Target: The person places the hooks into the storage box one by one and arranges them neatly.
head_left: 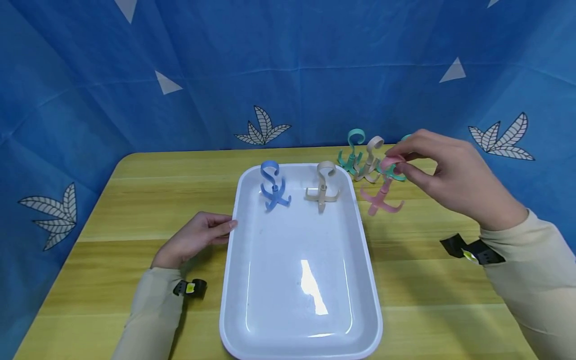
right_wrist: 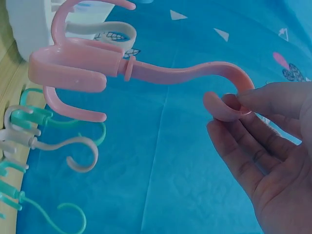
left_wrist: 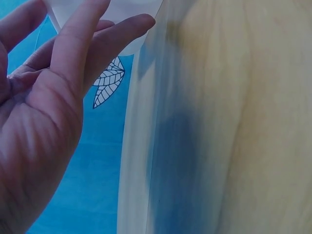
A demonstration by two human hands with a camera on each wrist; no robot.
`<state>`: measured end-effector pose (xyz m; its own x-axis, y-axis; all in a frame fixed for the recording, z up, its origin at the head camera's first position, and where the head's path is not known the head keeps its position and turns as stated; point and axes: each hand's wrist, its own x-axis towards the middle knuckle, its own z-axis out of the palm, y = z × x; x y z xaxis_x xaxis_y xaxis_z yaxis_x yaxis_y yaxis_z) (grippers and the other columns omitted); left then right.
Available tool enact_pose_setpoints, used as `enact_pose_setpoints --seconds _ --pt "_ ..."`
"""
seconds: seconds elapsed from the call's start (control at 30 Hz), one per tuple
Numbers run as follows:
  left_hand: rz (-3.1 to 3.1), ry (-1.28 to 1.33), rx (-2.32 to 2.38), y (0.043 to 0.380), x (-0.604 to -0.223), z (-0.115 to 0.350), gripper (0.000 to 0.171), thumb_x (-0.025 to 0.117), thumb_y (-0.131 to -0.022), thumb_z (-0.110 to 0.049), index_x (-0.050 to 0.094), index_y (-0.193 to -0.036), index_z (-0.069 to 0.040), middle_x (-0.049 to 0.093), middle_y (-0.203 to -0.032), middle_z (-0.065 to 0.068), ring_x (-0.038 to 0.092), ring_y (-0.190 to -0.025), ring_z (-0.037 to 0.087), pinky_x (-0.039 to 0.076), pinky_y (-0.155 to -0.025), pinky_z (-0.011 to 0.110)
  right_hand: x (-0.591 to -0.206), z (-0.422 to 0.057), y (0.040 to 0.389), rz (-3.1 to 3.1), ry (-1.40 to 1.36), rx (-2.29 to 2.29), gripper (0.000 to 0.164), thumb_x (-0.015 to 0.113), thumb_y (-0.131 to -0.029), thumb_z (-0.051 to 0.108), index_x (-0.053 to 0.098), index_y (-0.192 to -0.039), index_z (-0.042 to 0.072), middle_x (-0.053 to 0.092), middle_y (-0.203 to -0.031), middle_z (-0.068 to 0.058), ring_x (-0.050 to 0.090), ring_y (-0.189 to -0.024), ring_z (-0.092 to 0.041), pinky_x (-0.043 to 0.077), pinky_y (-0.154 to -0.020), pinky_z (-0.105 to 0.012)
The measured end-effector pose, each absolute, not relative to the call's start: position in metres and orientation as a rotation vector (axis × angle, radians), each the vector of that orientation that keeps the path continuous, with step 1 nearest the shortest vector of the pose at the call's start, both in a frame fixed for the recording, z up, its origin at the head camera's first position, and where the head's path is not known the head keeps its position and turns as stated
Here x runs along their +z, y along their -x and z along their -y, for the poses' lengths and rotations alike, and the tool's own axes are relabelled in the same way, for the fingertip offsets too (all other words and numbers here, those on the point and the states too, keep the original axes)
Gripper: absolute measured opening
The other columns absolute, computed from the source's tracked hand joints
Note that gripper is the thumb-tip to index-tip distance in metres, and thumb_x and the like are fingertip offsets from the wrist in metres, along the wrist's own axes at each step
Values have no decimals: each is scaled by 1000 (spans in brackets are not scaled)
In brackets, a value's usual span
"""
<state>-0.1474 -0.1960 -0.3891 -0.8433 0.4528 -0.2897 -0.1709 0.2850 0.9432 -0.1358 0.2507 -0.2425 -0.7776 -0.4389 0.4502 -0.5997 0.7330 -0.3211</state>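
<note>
right hand (head_left: 456,175), narrow pinch on pink hook (right_wrist: 146,72) — axis near upright, prongs (head_left: 380,202) down

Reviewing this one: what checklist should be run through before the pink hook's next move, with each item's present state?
1. Right hand pinches the pink hook by its curved top: ok.
2. Pink hook over the white tray: not ok; its prongs show beyond the right rim.
3. Left hand at the tray's left rim: ok.
4. Left hand firm enough to steady the tray: cannot tell.
5. Blue hook and beige hook upright inside the tray, apart: ok.
</note>
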Motion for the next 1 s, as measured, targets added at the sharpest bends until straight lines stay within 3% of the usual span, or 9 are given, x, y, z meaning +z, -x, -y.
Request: enact_pose_setpoints --seconds 0.1,0.4,1.0 --pt "-2038 -256 1602 148 -389 197 48 59 -101 -26 55 -133 10 60 -126 23 62 -113 30 54 -92 39 -241 -246 136 2599 -813 640 31 76 -84 -2 73 -109 17 65 -100 10 59 -91 -5 44 -72 -16" --pt "-2045 -265 1592 148 -389 197 48 59 -101 -26 56 -132 10 61 -125 22 62 -112 30 54 -91 39 -240 -236 140 2585 -903 688 34 76 -81 -8 71 -107 13 65 -103 7 63 -94 -10 43 -82 -10" --pt "-2088 -259 1542 150 -391 196 50 61 -100 -31 58 -133 6 61 -127 20 62 -113 29 54 -92 37 -246 -216 147 2557 -1037 820 28 74 -85 -4 71 -106 14 64 -102 8 60 -90 -6 48 -73 -21"
